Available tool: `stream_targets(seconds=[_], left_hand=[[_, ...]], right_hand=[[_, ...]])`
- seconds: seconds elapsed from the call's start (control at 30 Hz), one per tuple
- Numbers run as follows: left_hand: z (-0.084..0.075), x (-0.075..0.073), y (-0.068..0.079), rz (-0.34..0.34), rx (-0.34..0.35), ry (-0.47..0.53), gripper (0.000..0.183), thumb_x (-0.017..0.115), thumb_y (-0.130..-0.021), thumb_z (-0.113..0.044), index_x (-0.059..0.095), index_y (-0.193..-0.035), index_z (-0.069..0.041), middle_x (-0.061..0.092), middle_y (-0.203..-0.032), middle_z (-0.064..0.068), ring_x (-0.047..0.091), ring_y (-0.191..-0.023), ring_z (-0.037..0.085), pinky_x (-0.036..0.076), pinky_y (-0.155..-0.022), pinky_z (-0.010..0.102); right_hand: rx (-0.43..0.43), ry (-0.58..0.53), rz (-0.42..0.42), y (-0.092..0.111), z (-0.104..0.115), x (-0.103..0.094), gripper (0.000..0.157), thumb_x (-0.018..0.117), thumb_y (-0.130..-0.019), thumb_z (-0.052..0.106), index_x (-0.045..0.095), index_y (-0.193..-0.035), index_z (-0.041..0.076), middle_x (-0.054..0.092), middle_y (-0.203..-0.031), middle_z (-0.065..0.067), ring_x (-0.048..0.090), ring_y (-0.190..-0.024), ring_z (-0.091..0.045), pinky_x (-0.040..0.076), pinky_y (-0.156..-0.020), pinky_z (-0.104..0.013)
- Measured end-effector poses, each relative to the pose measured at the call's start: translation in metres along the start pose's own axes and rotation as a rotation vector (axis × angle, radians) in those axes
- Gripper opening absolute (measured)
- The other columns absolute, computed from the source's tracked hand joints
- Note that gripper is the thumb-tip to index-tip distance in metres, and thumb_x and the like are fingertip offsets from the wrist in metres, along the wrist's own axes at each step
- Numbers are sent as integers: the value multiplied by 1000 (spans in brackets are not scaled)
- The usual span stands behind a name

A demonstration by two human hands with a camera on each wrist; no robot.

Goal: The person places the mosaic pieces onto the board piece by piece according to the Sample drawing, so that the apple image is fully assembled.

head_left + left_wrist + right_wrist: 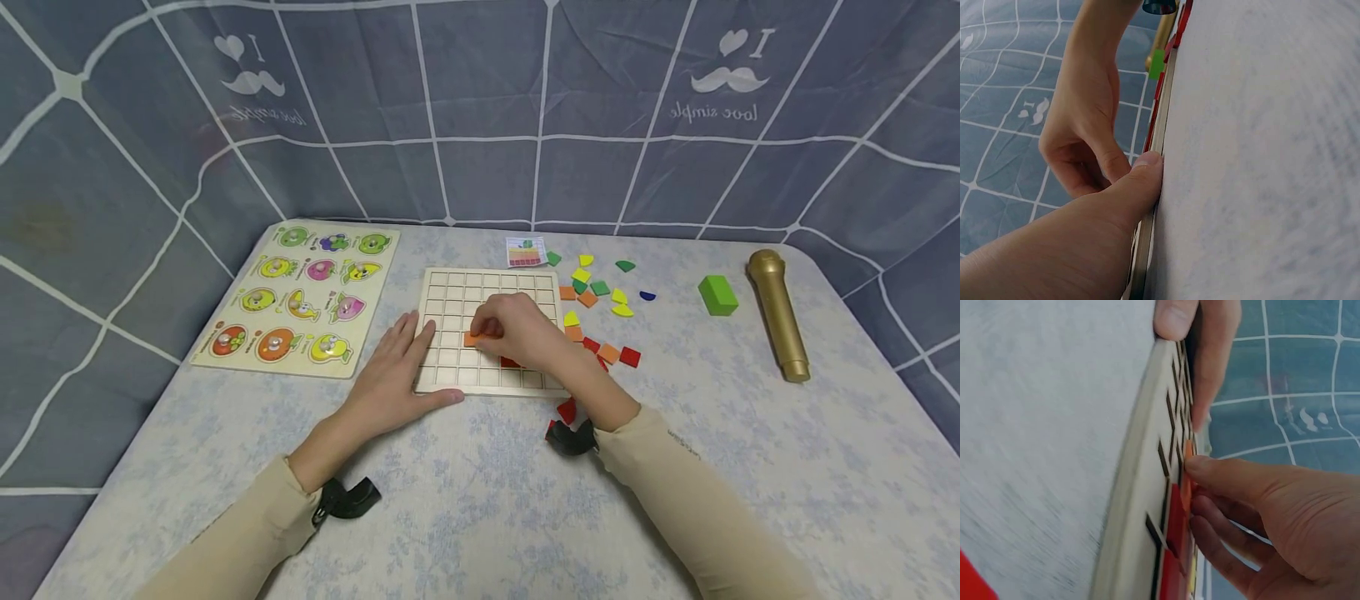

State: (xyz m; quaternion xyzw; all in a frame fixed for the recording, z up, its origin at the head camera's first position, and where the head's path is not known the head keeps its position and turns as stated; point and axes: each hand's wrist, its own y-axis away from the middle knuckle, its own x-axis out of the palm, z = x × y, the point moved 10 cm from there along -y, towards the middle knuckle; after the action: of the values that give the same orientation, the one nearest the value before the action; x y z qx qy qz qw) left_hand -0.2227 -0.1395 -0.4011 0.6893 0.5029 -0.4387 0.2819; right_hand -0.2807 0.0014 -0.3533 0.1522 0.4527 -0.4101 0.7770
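Observation:
A pale wooden grid board [450, 379] lies flat on the table. My left hand [386, 379] rests along its left side with straight fingers, the thumb by the front edge. Over the middle of the board, my right hand [521, 333] pinches an orange tile [470, 340] between thumb and fingers. In the right wrist view the orange tile [1188, 450] sits at the thumb tip, just past red tiles [1175, 519] lying on the board. A red tile [510, 362] shows under the right hand in the head view; the hand hides part of the grid.
Loose yellow [581, 274], green [625, 266], orange and red pieces [630, 357] lie right of the board. Behind it is a small picture card [527, 252]. A fruit puzzle board [300, 300] lies left; a green block [717, 295] and gold microphone [780, 317] stand far right.

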Motion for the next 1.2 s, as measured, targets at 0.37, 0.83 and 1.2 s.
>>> stream_targets(seconds=[0.37, 0.83, 1.2], left_hand=[[0, 0, 1, 2, -2, 4, 111, 74, -90, -63, 22, -168, -5, 8, -176, 23, 4, -165, 38, 13, -133, 58], [-3, 0, 0, -7, 5, -1, 112, 76, -88, -62, 24, -167, -3, 10, -176, 23, 6, -164, 39, 11, -133, 56], [0, 1, 1, 3, -8, 17, 114, 77, -87, -64, 22, -168, -4, 7, -176, 21, 3, -165, 36, 9, -134, 54]], right_hand=[[-20, 29, -19, 5, 5, 2, 12, 81, -93, 11, 81, -104, 7, 76, -97, -2, 67, -84, -17, 57, -76, -27], [136, -20, -87, 45, -45, -45, 20, 79, -94, 10, 79, -113, 6, 76, -108, -8, 70, -98, -25, 63, -89, -43], [357, 77, -140, 66, -106, -69, 28, 70, -97, 7, 75, -124, 2, 73, -117, -17, 68, -107, -34, 59, -96, -51]])
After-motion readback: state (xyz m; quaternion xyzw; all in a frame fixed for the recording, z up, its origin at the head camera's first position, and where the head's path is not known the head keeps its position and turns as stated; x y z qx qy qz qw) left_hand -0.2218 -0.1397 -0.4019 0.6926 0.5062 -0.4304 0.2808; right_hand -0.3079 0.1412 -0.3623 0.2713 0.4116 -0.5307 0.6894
